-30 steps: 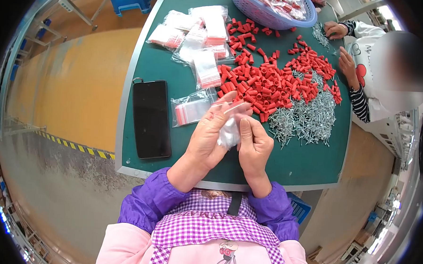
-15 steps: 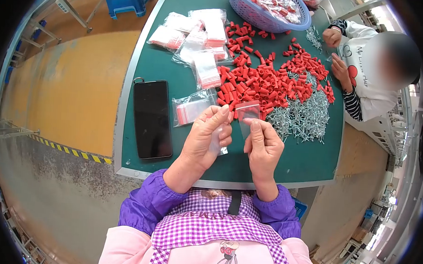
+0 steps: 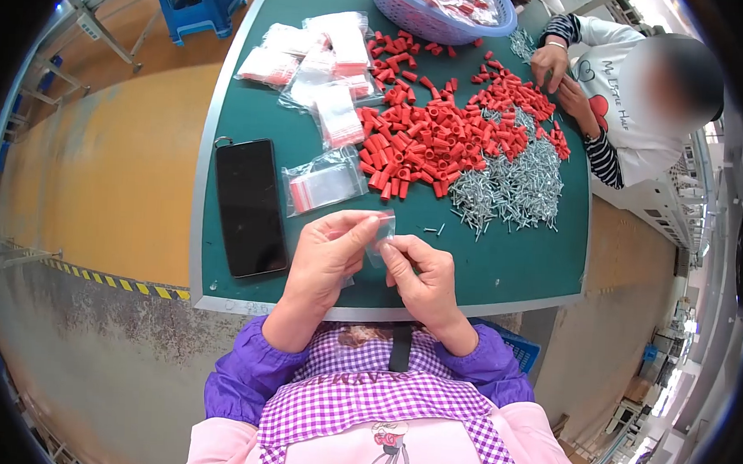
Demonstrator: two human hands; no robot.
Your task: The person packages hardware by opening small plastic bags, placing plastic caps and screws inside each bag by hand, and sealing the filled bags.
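A small clear zip bag [image 3: 383, 232] with a red strip at its mouth is pinched between my two hands near the table's front edge. My left hand [image 3: 327, 259] grips its upper left side with thumb and forefinger; more clear plastic shows below its curled fingers. My right hand [image 3: 421, 281] is closed on the bag's lower right edge. What the bag contains, if anything, I cannot make out. Just beyond my hands lie a heap of red plastic caps [image 3: 429, 139] and a pile of silver screws [image 3: 514, 188].
Packs of zip bags [image 3: 338, 114] lie at the left, with another pack [image 3: 324, 183] nearer me. Beside it is a black phone [image 3: 251, 208]. A purple basket [image 3: 447, 26] of filled bags stands at the back. A co-worker's hands [image 3: 560, 78] are at the right edge.
My hands have come closer together, the right one moving left and down with the bag, which both hands now pinch. The camera view has shifted slightly. The co-worker's hands have drawn together.
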